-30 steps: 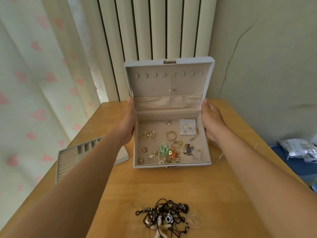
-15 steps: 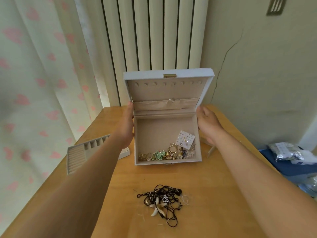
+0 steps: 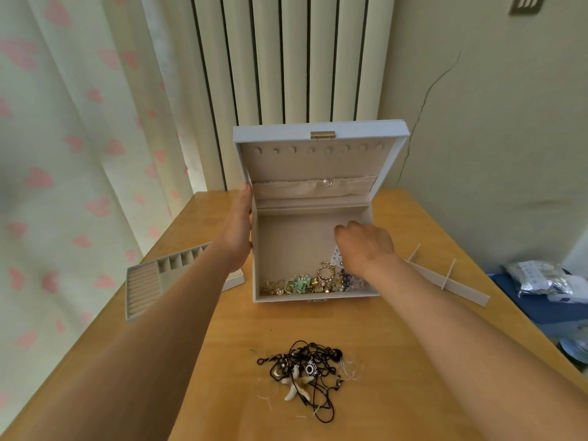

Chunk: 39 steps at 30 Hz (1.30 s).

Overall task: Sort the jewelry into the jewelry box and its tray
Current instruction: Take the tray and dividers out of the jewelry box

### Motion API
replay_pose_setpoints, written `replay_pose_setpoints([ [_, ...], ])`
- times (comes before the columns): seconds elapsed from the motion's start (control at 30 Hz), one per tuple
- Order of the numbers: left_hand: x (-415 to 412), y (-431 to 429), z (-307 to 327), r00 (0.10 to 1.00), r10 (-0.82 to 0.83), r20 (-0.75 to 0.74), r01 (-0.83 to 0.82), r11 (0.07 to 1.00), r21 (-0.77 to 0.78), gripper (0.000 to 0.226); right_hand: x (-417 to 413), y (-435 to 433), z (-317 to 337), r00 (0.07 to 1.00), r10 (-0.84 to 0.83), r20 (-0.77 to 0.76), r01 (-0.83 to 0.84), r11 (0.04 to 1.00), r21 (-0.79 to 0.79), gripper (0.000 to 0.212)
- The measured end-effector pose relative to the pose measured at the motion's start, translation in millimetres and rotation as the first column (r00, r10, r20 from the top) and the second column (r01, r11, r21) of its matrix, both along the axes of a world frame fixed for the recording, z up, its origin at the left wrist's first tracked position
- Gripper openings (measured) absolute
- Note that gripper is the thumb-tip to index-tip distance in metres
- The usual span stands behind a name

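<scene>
Left hand (image 3: pixel 237 227) flat, fingers straight, against box (image 3: pixel 280 298) side. Right hand (image 3: pixel 366 246) inside, fingers curled; hold unclear.

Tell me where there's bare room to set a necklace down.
Free: the jewelry box floor's back half, behind the jewelry heap; the table strip between box front and cord tangle. Crowded: the box's front edge and the right side under the right hand; tray left, divider right.
</scene>
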State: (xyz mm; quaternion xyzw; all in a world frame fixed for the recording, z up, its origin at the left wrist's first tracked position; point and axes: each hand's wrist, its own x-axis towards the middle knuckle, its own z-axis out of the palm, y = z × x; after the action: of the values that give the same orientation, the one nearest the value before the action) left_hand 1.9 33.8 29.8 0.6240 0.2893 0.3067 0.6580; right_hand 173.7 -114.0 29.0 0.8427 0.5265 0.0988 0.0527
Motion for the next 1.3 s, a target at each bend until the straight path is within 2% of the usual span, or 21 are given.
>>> replay_pose_setpoints([
  [0.13,2.6,2.4,-1.9,0.999,0.028,0.022,-0.028,0.999,-0.015,0.088,4.4,6.9,4.4,1.000,-0.016,-0.025,0.015,1.000,-0.011,0.035],
  [0.2,3.1,5.1,-3.4,0.999,0.026,0.018,-0.026,1.000,-0.015,0.094,8.8,6.5,7.3,0.997,-0.028,-0.071,0.029,1.000,0.012,0.035],
  [0.4,5.5,8.2,-5.1,1.000,0.019,0.018,-0.019,1.000,-0.021,0.098,25.5,3.2,10.0,0.929,-0.056,-0.366,0.107,0.987,0.120,0.021],
  [0.47,4.8,6.9,-3.9,1.000,0.016,0.010,-0.016,1.000,-0.022,0.100,29.7,-0.4,11.4,0.851,-0.032,-0.524,0.139,0.976,0.166,0.015],
  [0.53,4.0,8.0,-4.3,1.000,0.001,0.003,-0.001,1.000,-0.024,0.104,31.5,-9.6,14.9,0.723,0.007,-0.691,0.184,0.962,0.202,0.016],
  [0.63,7.2,8.8,-4.9,1.000,0.015,0.026,-0.014,0.999,-0.035,0.097,36.5,-32.1,18.1,0.521,0.014,-0.853,0.294,0.936,0.195,0.021],
  [0.73,10.1,12.5,-8.8,0.999,0.019,0.027,-0.018,0.999,-0.050,0.093,47.6,-59.7,13.7,0.366,0.006,-0.930,0.372,0.915,0.153,0.026],
  [0.9,6.8,19.3,-5.5,0.998,-0.052,0.038,0.057,0.990,-0.131,0.130,68.8,-105.1,-7.8,0.260,-0.138,-0.956,0.429,0.903,-0.014,0.024],
  [1.0,6.9,25.7,-8.7,0.998,-0.014,0.069,0.027,0.981,-0.191,0.135,73.7,-122.0,-22.3,0.271,-0.240,-0.932,0.447,0.889,-0.099,0.025],
  [1.03,6.9,21.5,-6.3,0.999,-0.003,0.033,0.009,0.983,-0.181,0.132,74.0,-124.5,-26.6,0.293,-0.267,-0.918,0.451,0.885,-0.114,0.025],
  [1.07,5.8,17.6,-5.4,1.000,0.028,0.003,-0.027,0.990,-0.141,0.123,73.9,-125.6,-30.2,0.314,-0.293,-0.903,0.452,0.883,-0.130,0.025],
  [1.1,7.4,21.8,-5.9,0.988,0.148,0.044,-0.135,0.966,-0.219,0.106,73.0,-125.8,-33.2,0.333,-0.319,-0.887,0.451,0.880,-0.147,0.024],
  [1.13,8.9,25.5,-6.6,0.963,0.269,0.030,-0.261,0.952,-0.160,0.088,72.6,-125.5,-35.7,0.352,-0.342,-0.871,0.450,0.878,-0.163,0.024],
  [1.17,7.3,21.5,-5.9,0.961,0.272,0.045,-0.266,0.957,-0.114,0.081,71.9,-124.8,-37.4,0.373,-0.361,-0.855,0.447,0.877,-0.176,0.025],
  [1.2,6.6,18.3,-6.2,0.986,0.168,0.025,-0.167,0.985,-0.037,0.088,71.6,-124.3,-38.7,0.394,-0.376,-0.839,0.441,0.878,-0.186,0.026],
  [1.23,6.6,14.0,-4.1,0.998,0.063,0.015,-0.062,0.997,-0.047,0.101,70.8,-123.5,-39.4,0.414,-0.387,-0.824,0.435,0.879,-0.195,0.028],
  [1.3,6.9,13.5,-1.8,1.000,0.021,0.007,-0.020,0.996,-0.091,0.119,68.1,-121.7,-39.1,0.464,-0.403,-0.789,0.422,0.883,-0.203,0.027],
])
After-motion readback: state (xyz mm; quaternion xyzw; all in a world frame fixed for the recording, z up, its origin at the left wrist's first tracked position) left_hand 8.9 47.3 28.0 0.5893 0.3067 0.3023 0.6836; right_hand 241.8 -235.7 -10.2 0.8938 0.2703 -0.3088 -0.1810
